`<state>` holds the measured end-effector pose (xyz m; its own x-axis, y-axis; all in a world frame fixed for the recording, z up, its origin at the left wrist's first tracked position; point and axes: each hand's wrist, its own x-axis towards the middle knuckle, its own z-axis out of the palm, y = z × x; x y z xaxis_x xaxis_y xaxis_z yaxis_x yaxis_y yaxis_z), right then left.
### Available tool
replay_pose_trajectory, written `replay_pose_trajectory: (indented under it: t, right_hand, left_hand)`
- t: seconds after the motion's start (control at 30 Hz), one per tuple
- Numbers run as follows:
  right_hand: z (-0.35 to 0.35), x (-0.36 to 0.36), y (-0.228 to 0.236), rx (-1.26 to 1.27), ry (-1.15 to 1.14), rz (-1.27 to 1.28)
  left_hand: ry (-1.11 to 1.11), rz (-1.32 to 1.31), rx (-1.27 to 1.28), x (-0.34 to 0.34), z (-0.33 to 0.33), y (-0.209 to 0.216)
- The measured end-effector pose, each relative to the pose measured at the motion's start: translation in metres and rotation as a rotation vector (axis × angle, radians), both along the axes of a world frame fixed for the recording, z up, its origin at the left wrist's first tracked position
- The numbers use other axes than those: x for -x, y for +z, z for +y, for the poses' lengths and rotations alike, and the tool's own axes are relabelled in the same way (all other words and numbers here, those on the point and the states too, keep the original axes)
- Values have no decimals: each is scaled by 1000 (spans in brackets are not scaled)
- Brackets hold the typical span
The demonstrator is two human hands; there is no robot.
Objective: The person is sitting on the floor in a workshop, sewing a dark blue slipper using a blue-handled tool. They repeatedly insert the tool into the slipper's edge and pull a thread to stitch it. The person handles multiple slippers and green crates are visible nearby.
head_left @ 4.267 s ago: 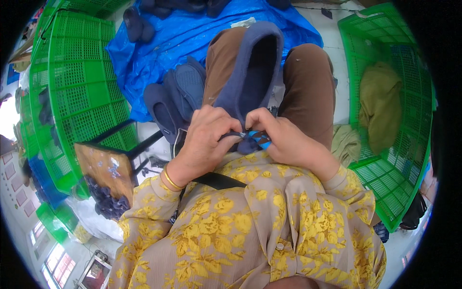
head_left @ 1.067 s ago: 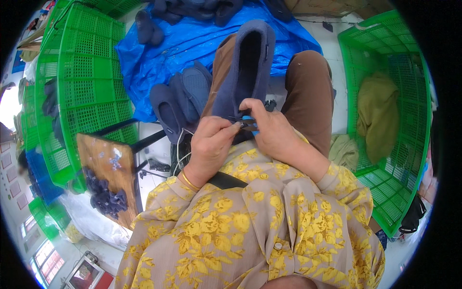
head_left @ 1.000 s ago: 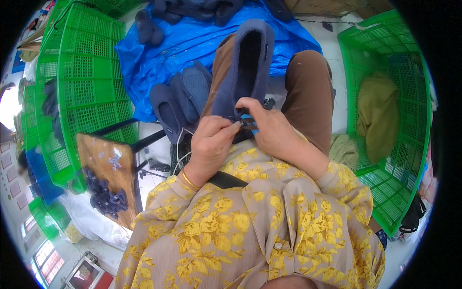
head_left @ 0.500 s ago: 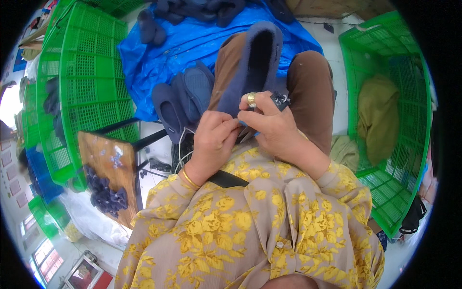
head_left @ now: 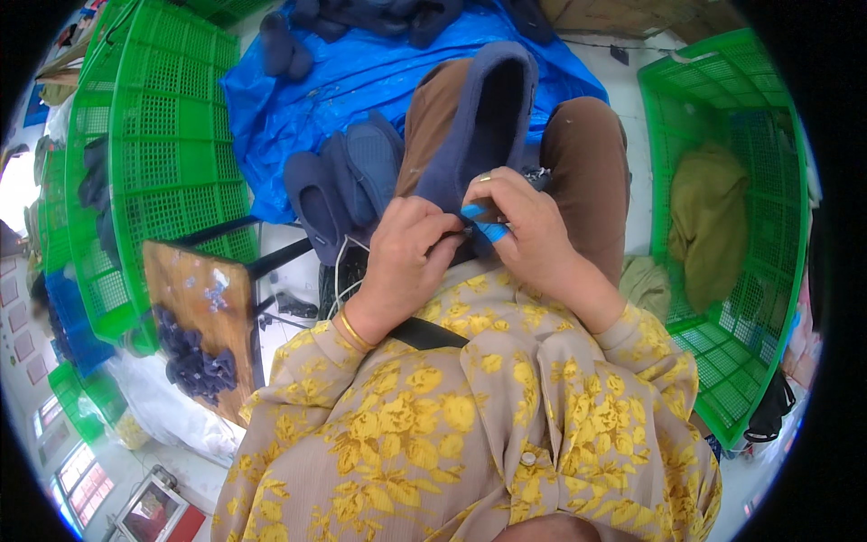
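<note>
A navy slipper [head_left: 442,167] lies across my lap between the knees, its dark opening away from me. At its near end my left hand [head_left: 408,257] is closed in a pinch on something small and dark; the fingers hide what it is. Beside it my right hand [head_left: 524,221], a ring on one finger, is closed around a small blue-and-grey tool [head_left: 489,229], perhaps thread snips. A dark piece with whitish bits [head_left: 539,178] shows past the right knuckles. More navy slippers [head_left: 318,203] are grouped left of my knee.
Green plastic crates stand at left [head_left: 176,135] and right [head_left: 722,361], the right one holding olive cloth [head_left: 709,226]. A wooden stool [head_left: 199,289] bears dark fabric bows [head_left: 194,361]. Dark slippers [head_left: 424,20] lie on a blue sheet [head_left: 352,86] ahead.
My right hand has turned, and the blue-and-grey tool now shows between its thumb and fingers. The left hand stays pinched near the slipper, which has shifted slightly right.
</note>
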<state>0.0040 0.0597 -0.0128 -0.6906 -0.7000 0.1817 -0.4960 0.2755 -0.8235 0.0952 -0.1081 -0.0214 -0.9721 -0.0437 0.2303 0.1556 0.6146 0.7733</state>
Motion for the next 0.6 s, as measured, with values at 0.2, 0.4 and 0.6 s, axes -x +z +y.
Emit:
replay_pose_trajectory:
  t: [0.2,0.4,0.6]
  right_hand:
    - [-7,2,10,59,47,231]
    - [-6,16,50,404,-51,-823]
    - [15,16,82,693,4,-916]
  left_hand:
    - [-34,-46,55,7,-1,4]
    - [-65,-77,45,10,-2,3]
    - [-91,-87,88,11,-2,10]
